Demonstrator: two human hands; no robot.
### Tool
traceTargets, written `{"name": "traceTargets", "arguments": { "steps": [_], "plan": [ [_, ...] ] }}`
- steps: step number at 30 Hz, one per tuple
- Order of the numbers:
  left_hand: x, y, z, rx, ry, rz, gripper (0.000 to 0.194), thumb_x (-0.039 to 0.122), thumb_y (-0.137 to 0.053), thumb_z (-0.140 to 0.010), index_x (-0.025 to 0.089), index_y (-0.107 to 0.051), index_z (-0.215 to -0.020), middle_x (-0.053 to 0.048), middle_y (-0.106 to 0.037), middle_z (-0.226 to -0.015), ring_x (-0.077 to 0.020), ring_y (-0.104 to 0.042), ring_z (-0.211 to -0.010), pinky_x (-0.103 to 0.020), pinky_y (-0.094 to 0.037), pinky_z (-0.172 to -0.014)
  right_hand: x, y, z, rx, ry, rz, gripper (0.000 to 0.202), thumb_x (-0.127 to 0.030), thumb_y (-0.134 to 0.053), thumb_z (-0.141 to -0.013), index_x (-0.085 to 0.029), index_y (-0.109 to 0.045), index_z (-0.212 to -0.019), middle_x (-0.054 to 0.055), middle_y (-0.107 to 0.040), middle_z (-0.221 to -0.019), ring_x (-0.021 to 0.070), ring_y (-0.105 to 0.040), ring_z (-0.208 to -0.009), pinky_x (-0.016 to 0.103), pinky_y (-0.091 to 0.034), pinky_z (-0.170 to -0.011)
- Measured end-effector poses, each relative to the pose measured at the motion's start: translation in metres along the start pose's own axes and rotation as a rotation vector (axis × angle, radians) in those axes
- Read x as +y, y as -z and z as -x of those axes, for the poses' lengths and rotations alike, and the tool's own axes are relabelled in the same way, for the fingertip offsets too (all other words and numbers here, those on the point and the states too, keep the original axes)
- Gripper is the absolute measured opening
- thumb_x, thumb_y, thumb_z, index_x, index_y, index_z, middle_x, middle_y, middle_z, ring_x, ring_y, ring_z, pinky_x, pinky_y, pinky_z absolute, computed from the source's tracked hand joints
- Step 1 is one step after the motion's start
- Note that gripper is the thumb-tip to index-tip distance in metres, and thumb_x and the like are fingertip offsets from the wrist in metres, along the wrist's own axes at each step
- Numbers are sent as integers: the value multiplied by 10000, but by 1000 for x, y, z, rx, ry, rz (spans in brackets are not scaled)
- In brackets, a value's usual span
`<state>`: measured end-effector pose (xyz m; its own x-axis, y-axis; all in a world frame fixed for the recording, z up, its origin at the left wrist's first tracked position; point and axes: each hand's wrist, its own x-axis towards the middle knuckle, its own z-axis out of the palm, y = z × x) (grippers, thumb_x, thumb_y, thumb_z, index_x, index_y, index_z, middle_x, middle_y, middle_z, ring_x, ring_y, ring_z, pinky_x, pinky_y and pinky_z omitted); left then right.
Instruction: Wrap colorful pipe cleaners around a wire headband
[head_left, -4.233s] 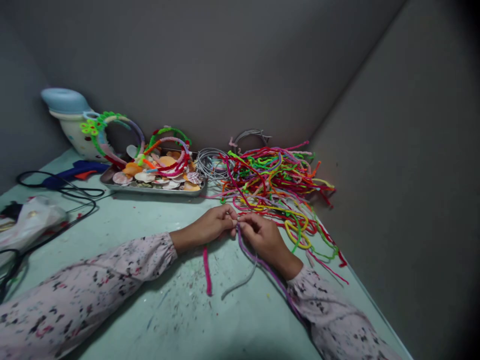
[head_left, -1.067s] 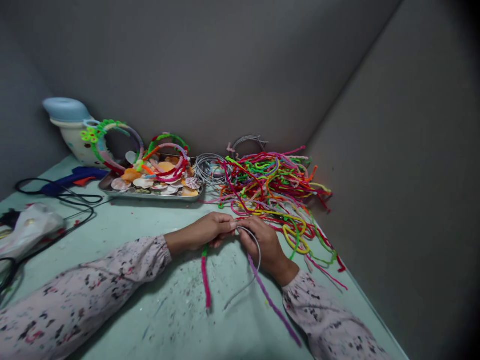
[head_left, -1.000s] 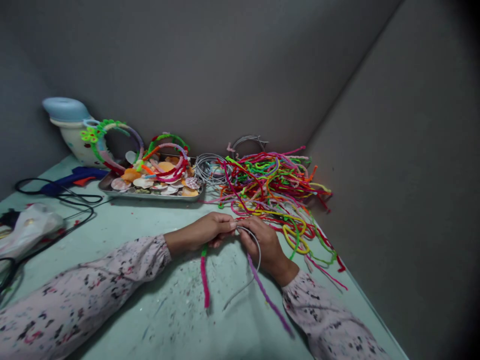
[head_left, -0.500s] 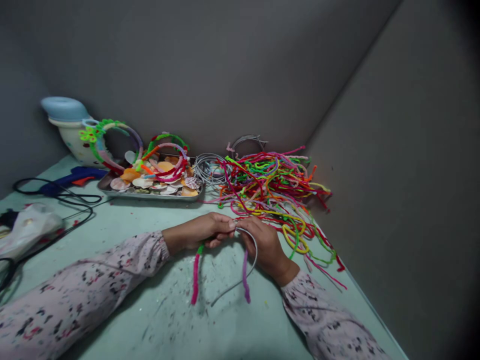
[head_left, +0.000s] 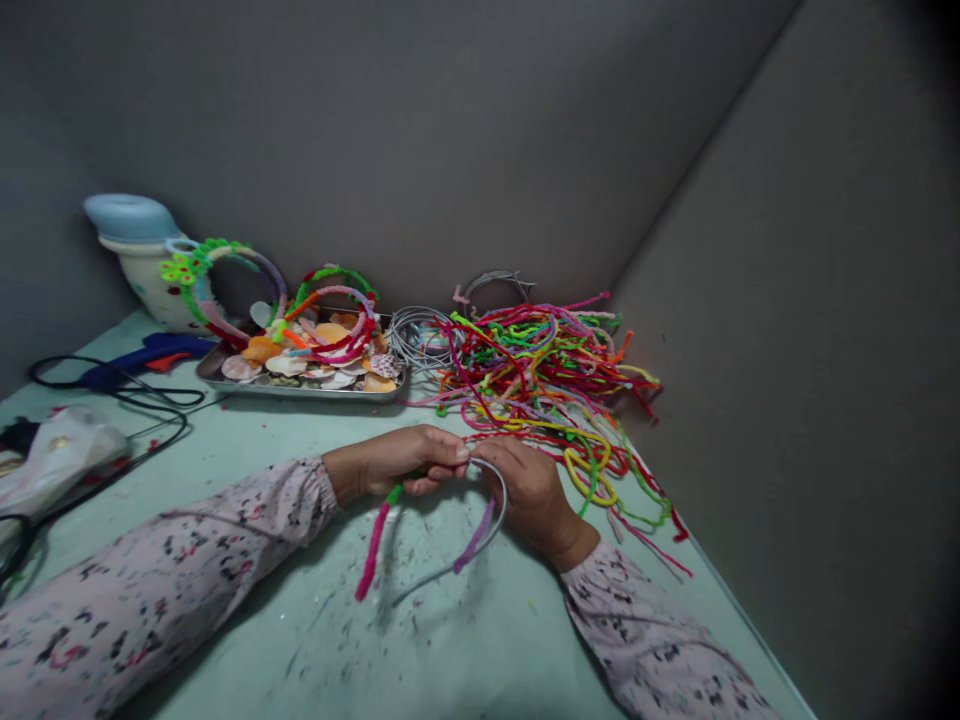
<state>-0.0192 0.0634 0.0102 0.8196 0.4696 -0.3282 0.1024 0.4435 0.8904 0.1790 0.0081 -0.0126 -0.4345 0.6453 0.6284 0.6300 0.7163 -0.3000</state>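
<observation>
A curved grey wire (head_left: 504, 500) runs between my hands and bends down toward the tabletop. My left hand (head_left: 424, 460) pinches its upper end with thumb and fingers. Close beside it, nearly touching, my right hand (head_left: 529, 490) is closed round the same place, its fingertips partly hidden. A pink fuzzy stem (head_left: 373, 555) with a green part hangs below my left hand. Under my right hand a purple fuzzy stem (head_left: 474, 540) hangs across the wire.
Behind my hands lie a metal tray (head_left: 315, 393) of shells with fuzzy hoops, coiled wire (head_left: 420, 335) and a tangled heap of coloured stems (head_left: 540, 350). At left are a white-and-blue container (head_left: 150, 270), a blue tool (head_left: 146, 358), black cable (head_left: 161, 400) and plastic bag (head_left: 64, 455).
The lower ends of the pink stem, the purple stem and the wire have swung to the left. Both hands have stayed nearly in place, still closed.
</observation>
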Motion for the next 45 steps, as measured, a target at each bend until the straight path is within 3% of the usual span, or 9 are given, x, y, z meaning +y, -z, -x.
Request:
{"name": "traceTargets", "arguments": {
  "steps": [5, 9, 13, 17, 23, 27, 33, 40, 45],
  "plan": [
    [-2, -2, -4, 66, -52, 46, 208, 326, -566, -831, 127, -550, -773, 75, -337, -533, -23, -256, -375, -140, -193, -331, 3, -7, -2, 71, -330, -305, 141, -255, -561, -864, -201, -613, -983, 67, -653, -919, 179, -613, -806, 310, -505, -715],
    [-3, -3, -6, 122, -102, 111, 179, 298, -556, -836, 135, -520, -775, 72, -362, -545, -21, -262, -375, -140, -174, -331, 4, -10, -3, -7, -604, -687, 230, -350, -587, -841, -197, -586, -1012, 38, -659, -855, 135, -588, -622, 258, -489, -560],
    [-3, -5, -5, 172, -156, 143, 180, 296, -551, -846, 135, -508, -777, 69, -366, -551, -23, -281, -386, -137, -183, -339, 4, -8, -7, -30, -703, -830, 250, -351, -622, -801, -184, -597, -986, 14, -642, -778, 117, -567, -567, 241, -466, -520],
    [-3, -5, -5, 127, -174, 159, 175, 292, -557, -845, 131, -520, -789, 68, -369, -549, -22, -270, -379, -143, -178, -335, 9, -7, -9, 74, -821, -856, 262, -334, -659, -769, -174, -611, -971, -12, -621, -697, 98, -556, -522, 206, -433, -476],
    [-4, -5, -5, 70, -115, 102, 244, 356, -603, -819, 122, -541, -789, 65, -375, -558, -23, -286, -401, -148, -187, -351, 21, 0, -9, 232, -993, -1337, 219, -303, -721, -721, -193, -602, -868, -47, -590, -617, 54, -500, -439, 149, -398, -415],
    [-6, -6, -4, 49, -128, 70, 261, 375, -614, -809, 121, -555, -807, 68, -369, -558, -23, -281, -406, -160, -179, -366, 20, 7, -14, 296, -1037, -1486, 201, -337, -655, -758, -197, -622, -899, -2, -640, -674, 87, -528, -473, 181, -445, -421],
    [-6, -5, -6, 109, -128, 107, 247, 365, -623, -805, 141, -518, -812, 69, -380, -567, -22, -271, -419, -161, -154, -378, 18, 9, -17, 322, -952, -1395, 259, -296, -511, -807, -226, -591, -1043, 40, -698, -845, 133, -583, -559, 246, -499, -492],
    [-6, -6, -6, 89, -149, 134, 199, 316, -601, -820, 139, -512, -806, 76, -349, -548, -23, -223, -407, -167, -129, -365, 21, 7, -13, 374, -899, -1429, 415, -198, -585, -754, -288, -546, -1157, 11, -655, -1125, 87, -601, -621, 201, -487, -509],
    [-6, -6, -6, 117, -144, 132, 198, 317, -595, -818, 137, -515, -793, 77, -335, -546, -23, -204, -403, -157, -125, -357, 19, -1, -11, 332, -968, -1385, 264, -293, -684, -747, -223, -592, -985, -22, -650, -786, 78, -563, -546, 169, -440, -448]
  ]
}}
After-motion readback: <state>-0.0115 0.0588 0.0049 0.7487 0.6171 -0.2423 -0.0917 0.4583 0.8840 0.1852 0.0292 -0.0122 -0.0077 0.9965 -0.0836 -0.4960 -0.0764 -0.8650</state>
